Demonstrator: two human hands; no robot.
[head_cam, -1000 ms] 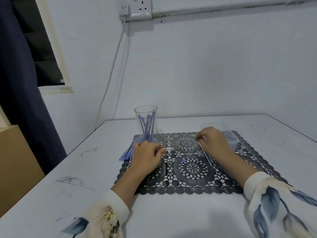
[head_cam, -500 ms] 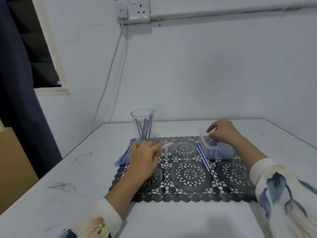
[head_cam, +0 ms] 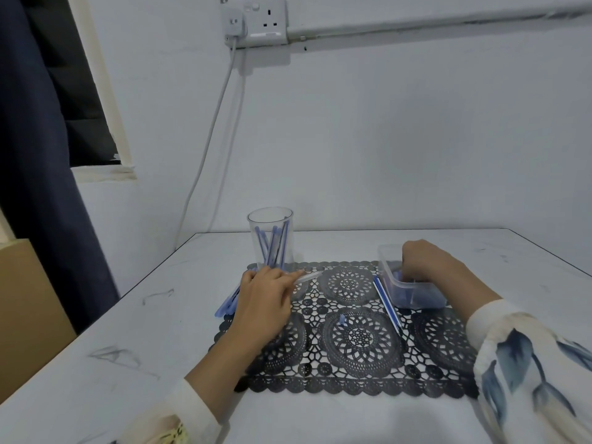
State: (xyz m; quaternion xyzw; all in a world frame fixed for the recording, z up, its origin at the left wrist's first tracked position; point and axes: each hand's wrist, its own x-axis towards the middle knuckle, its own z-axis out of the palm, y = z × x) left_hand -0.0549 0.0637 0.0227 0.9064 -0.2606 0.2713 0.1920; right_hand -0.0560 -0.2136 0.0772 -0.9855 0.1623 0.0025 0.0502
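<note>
A black lace placemat (head_cam: pixel 355 384) lies on the white table. At its far left corner stands a clear cup (head_cam: pixel 270 233) with several blue pens upright in it. More blue pens (head_cam: pixel 228 305) lie in a heap at the mat's left edge, partly hidden by my left hand (head_cam: pixel 261 302). That hand pinches a clear pen barrel (head_cam: pixel 309 277) that points right. My right hand (head_cam: pixel 427 261) reaches into a clear plastic box (head_cam: pixel 416 298) at the mat's far right, fingertips curled down inside and hidden. One blue pen (head_cam: pixel 388 308) lies on the mat beside the box. A small blue cap (head_cam: pixel 342 319) sits mid-mat.
The table (head_cam: pixel 153 350) stands against a white wall with a socket (head_cam: pixel 261 22) and a hanging cable (head_cam: pixel 208 136). A dark curtain (head_cam: pixel 35 174) and a brown box (head_cam: pixel 25 302) are off the table's left edge.
My right hand left the blue pen on the mat and moved back right into the plastic box. My left hand turned slightly, still pinching the clear barrel.
</note>
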